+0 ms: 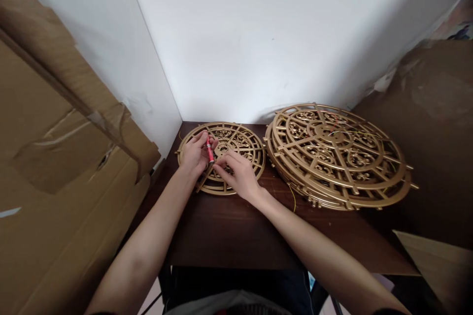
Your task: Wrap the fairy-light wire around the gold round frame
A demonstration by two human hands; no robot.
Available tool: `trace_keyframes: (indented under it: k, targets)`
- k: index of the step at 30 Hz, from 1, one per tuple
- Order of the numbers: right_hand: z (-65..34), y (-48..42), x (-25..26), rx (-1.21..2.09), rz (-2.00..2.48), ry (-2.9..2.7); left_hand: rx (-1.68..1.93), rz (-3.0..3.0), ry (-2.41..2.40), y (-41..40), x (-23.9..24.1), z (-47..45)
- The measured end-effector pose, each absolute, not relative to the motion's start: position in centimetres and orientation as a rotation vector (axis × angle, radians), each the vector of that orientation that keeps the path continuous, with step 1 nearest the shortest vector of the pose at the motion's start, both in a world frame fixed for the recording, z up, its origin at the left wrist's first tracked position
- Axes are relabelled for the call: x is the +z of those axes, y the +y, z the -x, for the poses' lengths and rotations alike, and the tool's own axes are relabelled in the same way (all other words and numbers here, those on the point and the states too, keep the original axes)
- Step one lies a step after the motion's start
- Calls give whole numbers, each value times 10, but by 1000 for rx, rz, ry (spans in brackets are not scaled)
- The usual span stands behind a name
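Above the gold openwork disc (pixel 226 191) at the left of the table (pixel 236 231), your left hand (pixel 196 152) grips a red pen-like tool (pixel 210 150), while your right hand (pixel 238 171) draws its fingers close by the tool's lower end; you cannot tell whether they hold anything. Your hands cover part of the disc. Lower layers of the gold stack (pixel 322 131) to the right are mostly hidden, a yellow thread (pixel 294 199) curling beside it on the dark brown top. Behind stands a white wall (pixel 258 44); cardboard (pixel 66 167) at left runs out of view.
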State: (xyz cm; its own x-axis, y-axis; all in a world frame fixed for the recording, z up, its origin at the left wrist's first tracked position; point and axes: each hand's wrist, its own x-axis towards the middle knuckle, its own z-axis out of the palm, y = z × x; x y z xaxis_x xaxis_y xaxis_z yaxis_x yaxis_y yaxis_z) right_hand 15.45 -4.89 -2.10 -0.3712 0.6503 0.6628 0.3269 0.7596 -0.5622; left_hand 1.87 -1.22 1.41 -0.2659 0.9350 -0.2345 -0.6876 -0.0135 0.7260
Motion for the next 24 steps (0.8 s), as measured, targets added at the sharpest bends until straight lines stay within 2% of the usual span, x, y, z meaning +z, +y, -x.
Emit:
trace_keyframes:
  k: [10, 19, 24]
  targets:
    - [-155, -50, -20, 406, 762, -1963, 1622, -428, 906, -13, 11, -18]
    - [-153, -54, -18, 201, 848, -1993, 1608, -462, 965, -23, 17, -32]
    - [-153, -55, -20, 202, 882, -2016, 1606, -500, 999, -25, 17, -35]
